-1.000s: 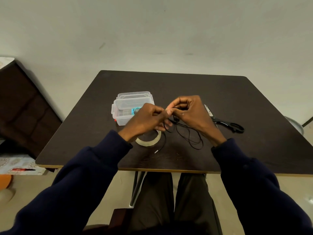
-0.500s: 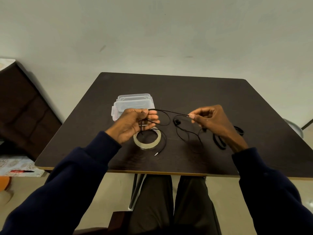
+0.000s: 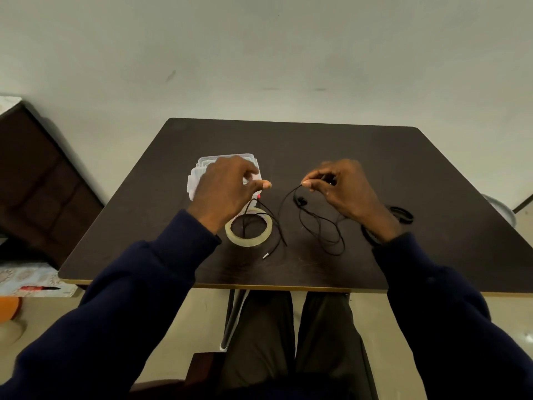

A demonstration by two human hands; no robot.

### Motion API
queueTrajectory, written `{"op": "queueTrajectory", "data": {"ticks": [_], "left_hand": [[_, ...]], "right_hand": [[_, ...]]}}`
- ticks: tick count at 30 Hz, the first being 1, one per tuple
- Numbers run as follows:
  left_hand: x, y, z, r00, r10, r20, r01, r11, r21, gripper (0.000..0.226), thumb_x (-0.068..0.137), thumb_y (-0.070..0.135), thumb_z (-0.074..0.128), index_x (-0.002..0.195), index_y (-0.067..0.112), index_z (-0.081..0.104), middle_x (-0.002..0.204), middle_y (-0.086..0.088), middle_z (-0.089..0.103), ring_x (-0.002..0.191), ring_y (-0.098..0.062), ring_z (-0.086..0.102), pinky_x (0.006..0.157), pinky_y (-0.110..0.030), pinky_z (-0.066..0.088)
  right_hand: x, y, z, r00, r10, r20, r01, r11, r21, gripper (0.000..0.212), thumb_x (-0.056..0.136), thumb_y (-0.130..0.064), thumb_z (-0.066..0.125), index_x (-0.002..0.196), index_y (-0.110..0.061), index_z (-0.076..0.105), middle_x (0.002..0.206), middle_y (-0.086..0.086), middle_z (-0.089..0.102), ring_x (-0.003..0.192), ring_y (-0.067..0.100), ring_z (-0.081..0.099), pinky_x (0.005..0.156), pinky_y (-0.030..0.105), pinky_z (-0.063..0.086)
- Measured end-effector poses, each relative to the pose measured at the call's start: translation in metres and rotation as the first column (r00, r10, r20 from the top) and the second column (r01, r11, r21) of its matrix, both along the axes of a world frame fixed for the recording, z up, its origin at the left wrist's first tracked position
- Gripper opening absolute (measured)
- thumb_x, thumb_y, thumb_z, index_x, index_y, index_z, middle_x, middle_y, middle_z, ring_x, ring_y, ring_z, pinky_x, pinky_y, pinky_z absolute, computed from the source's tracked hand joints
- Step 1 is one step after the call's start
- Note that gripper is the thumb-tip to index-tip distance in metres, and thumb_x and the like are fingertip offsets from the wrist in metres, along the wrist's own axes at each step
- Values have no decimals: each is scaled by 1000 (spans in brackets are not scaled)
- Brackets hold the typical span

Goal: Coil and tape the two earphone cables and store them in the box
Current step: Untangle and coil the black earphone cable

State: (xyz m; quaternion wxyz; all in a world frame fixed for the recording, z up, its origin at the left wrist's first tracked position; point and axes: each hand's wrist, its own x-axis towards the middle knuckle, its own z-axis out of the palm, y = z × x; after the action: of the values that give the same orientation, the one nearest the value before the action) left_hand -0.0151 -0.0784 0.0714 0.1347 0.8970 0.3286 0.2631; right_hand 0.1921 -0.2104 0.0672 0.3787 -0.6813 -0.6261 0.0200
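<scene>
The dark bench [image 3: 375,168] stands against a pale wall, and the clear box [image 3: 193,183] lies toward its upper left, partly behind your left hand [image 3: 225,192]. The black earphone cable [image 3: 300,201] is mid-frame, strung between your two hands and sagging onto the bench. Its loose loops lie below your right hand [image 3: 346,192], while the plug end trails past the tape roll [image 3: 248,241] toward lower centre, nearer your left.

Your left fingers [image 3: 264,185] are curled, thumb against forefinger, and seem to pinch one strand (the contact itself is hidden). Your right fingers [image 3: 310,184] pinch the cable just above an earbud, the others loosely bent.

Coiling looks barely begun, and the slack to gather lies down-frame from both hands. Scissors [image 3: 402,215] peek out beyond your right wrist.
</scene>
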Motion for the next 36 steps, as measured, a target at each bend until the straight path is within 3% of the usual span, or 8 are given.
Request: {"op": "queueTrajectory", "data": {"ticks": [3, 7, 14, 18, 22, 26, 32, 36], "left_hand": [[11, -5, 3, 953, -257, 159, 292, 920, -263, 27, 86, 33, 73, 108, 19, 77, 104, 5, 76, 83, 3, 66, 82, -24, 56], [18, -7, -6, 940, -240, 244, 327, 842, -430, 17, 82, 23, 77, 96, 13, 80, 80, 3, 77, 78, -16, 73, 77, -42, 62], [-23, 19, -12, 949, 25, 315, 78, 948, -309, 4, 85, 13, 76, 87, 11, 79, 81, 3, 75, 75, -5, 70, 76, -27, 60], [-35, 19, -18, 985, -94, 142, 134, 942, -307, 17, 82, 15, 79, 99, 19, 78, 101, 10, 72, 89, 2, 65, 84, -18, 53], [-7, 2, -10, 940, -224, 257, 293, 917, -272, 36, 85, 22, 77, 120, 25, 71, 123, 10, 68, 111, 0, 61, 92, -22, 52], [20, -16, -1, 892, -332, 307, 418, 865, -278, 27, 88, 24, 73, 115, 23, 74, 100, 11, 75, 80, 7, 65, 69, -13, 49], [16, 3, 3, 822, -42, 568, 423, 713, -559, 15, 98, 9, 59, 98, 3, 73, 82, -9, 72, 65, -10, 60, 59, -20, 51], [11, 16, 3, 739, 163, 654, 464, 581, -669, 18, 101, 14, 54, 101, 4, 68, 80, -3, 74, 66, -11, 64, 65, -19, 57]], "right_hand": [[-17, 8, -3, 995, 56, -80, -55, 998, 22, 11, 85, -20, 76, 93, -13, 80, 81, -6, 75, 71, 3, 69, 62, 10, 49], [-29, 16, -5, 992, 101, -78, -100, 995, 20, 9, 84, -18, 78, 91, -12, 78, 77, -7, 73, 65, 2, 67, 57, 11, 48], [19, -8, 2, 998, 18, -57, -23, 996, -86, 14, 88, -24, 73, 95, -12, 79, 74, 1, 74, 58, -1, 65, 54, 9, 47], [34, -13, 14, 996, -40, -78, 37, 998, -46, 16, 89, -29, 72, 96, -16, 78, 81, 0, 76, 67, 5, 70, 64, 25, 59], [8, 7, 12, 996, 58, -68, -61, 997, -46, 16, 88, -28, 73, 97, -16, 78, 80, -2, 76, 69, 13, 71, 69, 33, 59], [-10, 21, 10, 984, 104, -142, -107, 994, -16, 14, 87, -26, 75, 93, -14, 79, 81, 0, 76, 74, 17, 73, 73, 44, 60], [17, -7, 19, 973, 84, -217, -112, 986, -124, 14, 89, -22, 74, 92, -9, 77, 73, 5, 75, 66, 13, 70, 64, 18, 53], [47, -32, 24, 937, 43, -348, -110, 978, -176, 18, 91, -22, 69, 98, -7, 77, 77, 12, 73, 67, 22, 68, 69, 29, 59]]}}
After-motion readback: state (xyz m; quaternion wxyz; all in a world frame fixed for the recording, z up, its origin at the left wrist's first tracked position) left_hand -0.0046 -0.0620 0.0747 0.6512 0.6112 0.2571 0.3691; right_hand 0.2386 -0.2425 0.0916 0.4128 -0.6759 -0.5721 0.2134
